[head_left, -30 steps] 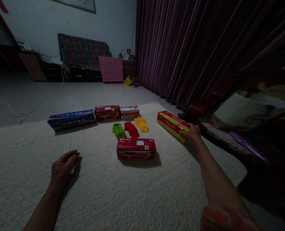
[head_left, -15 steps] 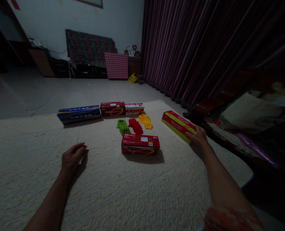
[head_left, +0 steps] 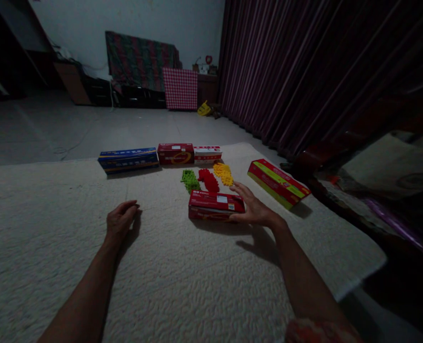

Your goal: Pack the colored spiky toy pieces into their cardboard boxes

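My right hand (head_left: 251,206) is at the right end of a dark red box (head_left: 211,212), its thumb along the front face and its fingers spread past the back edge. A firm grip on the box does not show. My left hand (head_left: 121,220) rests on the pale quilted mat (head_left: 161,267), fingers loosely bent and holding nothing. Just behind the red box lie green (head_left: 190,181), red (head_left: 209,181) and yellow (head_left: 223,174) knobbly plastic pieces. To the right, a red and yellow-green box (head_left: 279,183) sits at a slant, apart from my hand.
Along the mat's far side stand a blue box (head_left: 128,160), another dark red box (head_left: 176,155) and a white-and-red box (head_left: 207,155) in a row. Dark furniture with cloth (head_left: 404,162) borders the right. Purple curtains (head_left: 268,62) hang behind.
My right hand has let go of the red and yellow-green box and moved left to the near dark red box. The view has shifted slightly; my left hand stays on the mat.
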{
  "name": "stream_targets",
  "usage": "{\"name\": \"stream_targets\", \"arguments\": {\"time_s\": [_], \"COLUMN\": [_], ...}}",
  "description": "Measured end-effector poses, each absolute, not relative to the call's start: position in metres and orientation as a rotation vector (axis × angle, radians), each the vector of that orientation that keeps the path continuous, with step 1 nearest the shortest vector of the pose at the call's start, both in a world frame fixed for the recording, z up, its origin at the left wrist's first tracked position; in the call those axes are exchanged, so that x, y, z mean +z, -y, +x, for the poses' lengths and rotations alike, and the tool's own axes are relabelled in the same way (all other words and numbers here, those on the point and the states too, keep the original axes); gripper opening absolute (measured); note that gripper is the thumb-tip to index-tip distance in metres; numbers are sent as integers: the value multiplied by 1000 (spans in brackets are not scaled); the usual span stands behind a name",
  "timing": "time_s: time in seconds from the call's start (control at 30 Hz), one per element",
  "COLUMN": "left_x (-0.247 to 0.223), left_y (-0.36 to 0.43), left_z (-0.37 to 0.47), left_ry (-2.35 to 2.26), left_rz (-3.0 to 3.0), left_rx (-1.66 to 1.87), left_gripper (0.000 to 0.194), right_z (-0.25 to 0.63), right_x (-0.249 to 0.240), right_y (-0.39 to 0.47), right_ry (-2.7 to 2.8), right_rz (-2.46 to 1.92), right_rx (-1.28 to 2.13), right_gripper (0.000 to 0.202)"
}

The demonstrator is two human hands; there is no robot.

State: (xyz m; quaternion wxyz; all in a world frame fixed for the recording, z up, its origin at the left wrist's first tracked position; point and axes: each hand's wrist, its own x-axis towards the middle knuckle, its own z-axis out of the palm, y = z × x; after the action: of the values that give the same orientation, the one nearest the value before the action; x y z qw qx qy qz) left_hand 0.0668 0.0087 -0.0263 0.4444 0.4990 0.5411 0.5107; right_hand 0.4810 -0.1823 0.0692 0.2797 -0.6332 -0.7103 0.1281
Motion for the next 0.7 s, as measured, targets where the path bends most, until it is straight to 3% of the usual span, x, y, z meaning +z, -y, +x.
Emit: {"name": "stream_targets", "arguments": {"time_s": [0.07, 0.2, 0.47, 0.6, 0.7], "left_x": [-23, -5, 22, 20, 17], "left_y": [-7, 5, 24, 16, 11], "left_z": [69, 78, 86, 78, 72], "left_ry": [-1335, -1302, -906, -807, -789], "left_rz": [1253, 1240, 1149, 1038, 997], "left_rx": [1284, 1319, 1155, 1134, 1125], "left_gripper": [25, 24, 53, 64, 66], "right_z": [470, 460, 390, 361, 358], "right_x": [64, 64, 63, 52, 45], "right_y": [178, 175, 131, 100, 90], "right_ry": [1937, 1948, 2032, 2029, 1999], "right_rz": [-1712, -1725, -1471, -1353, -1274], "right_rx": [406, 375, 408, 471, 558], "right_gripper": [92, 73, 67, 73, 62]}}
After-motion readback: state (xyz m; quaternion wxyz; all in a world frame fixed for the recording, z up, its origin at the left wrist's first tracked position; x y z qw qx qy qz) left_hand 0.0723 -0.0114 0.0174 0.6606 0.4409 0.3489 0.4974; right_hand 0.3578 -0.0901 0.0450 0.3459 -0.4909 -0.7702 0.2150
